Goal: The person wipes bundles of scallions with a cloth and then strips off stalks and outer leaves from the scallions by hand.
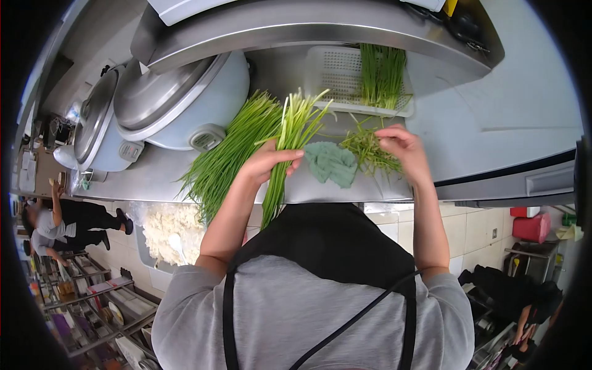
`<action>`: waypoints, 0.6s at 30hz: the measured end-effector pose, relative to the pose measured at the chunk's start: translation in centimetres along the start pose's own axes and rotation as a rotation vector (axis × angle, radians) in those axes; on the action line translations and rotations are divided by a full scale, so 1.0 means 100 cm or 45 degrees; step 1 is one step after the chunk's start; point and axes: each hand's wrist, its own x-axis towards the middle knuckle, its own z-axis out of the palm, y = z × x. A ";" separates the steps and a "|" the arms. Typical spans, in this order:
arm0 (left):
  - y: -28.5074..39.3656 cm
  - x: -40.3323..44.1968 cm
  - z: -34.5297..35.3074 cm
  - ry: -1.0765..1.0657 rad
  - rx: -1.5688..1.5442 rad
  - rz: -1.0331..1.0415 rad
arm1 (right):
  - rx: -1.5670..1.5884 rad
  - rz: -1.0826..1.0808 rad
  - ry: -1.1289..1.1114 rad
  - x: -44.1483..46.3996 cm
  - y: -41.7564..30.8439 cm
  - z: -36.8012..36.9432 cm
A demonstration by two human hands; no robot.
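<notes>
Chives (296,123) in my left hand (266,164)

My thumb and fingers are wrapped around the bunch, beside a larger pile (237,135) on the counter (154,179). My right hand (406,151) hovers by the scraps (369,148), fingertips bunched; I can't tell if they pinch anything. A green cloth (331,163) lies between.

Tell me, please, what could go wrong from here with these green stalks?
Stalks could slip from the bunch in the left hand and perhaps fall, since its lower ends reach past the counter edge. Scraps from the trimmings might cling to the green cloth beside them.
</notes>
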 end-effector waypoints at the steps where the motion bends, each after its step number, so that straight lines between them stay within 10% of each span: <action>1: 0.000 0.004 0.002 0.015 0.004 0.022 | -0.088 -0.108 0.133 -0.003 -0.012 0.000; 5: 0.007 0.013 0.008 0.019 0.003 0.039 | -0.102 -0.414 0.390 0.002 -0.014 -0.003; 7: 0.010 0.017 0.010 0.010 0.027 0.046 | 0.592 -0.118 0.356 0.006 -0.015 0.018; 18: -0.002 0.032 0.027 0.076 0.040 -0.022 | 0.812 0.213 0.358 0.021 0.031 0.068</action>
